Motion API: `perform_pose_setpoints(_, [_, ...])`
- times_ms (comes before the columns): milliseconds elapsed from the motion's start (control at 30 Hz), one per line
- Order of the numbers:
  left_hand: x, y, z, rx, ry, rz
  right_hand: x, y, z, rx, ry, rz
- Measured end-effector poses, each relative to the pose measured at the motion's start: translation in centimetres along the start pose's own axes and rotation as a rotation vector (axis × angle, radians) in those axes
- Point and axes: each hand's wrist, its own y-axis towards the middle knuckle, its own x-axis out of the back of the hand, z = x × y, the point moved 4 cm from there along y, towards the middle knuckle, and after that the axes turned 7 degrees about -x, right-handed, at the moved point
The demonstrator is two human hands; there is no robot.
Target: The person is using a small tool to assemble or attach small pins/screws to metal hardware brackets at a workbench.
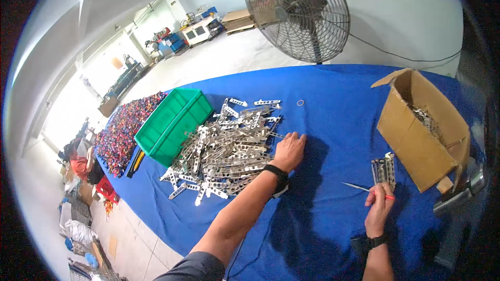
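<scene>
Clock positions are taken from the centre of the view, seen from above by the worker. The left hand (290, 151), at four o'clock close to the centre, reaches palm-down with bent fingers beside the right edge of a pile of perforated metal strips (229, 151); whether its fingers grip anything cannot be told. The right hand (380, 203), farther out at four o'clock, is closed around a slim red-handled tool (357, 186) whose pale tip points to nine o'clock. A small bunch of strips (383, 169) lies just beyond its fingers. The left forearm (239, 218) covers part of the pile's near edge. A blue cloth (333, 109) covers the table, with a small ring (300, 102) at two o'clock and a large caged fan (299, 15) past the far edge at one. At nine, a green bin (174, 122) stands between the pile and a multicoloured heap of small pieces (125, 135). At three, an open cardboard box (416, 151) contains more metal parts (428, 120).
</scene>
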Motion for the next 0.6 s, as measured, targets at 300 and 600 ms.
perform_pose_setpoints(300, [0.5, 0.3, 1.4, 0.082, 0.133, 0.04, 0.3, 0.4, -0.1, -0.031, 0.038, 0.007])
perform_pose_setpoints(600, [2.3, -1.8, 0.9, -0.038, 0.275, -0.034, 0.2, 0.5, -0.4, -0.049, 0.088, 0.004])
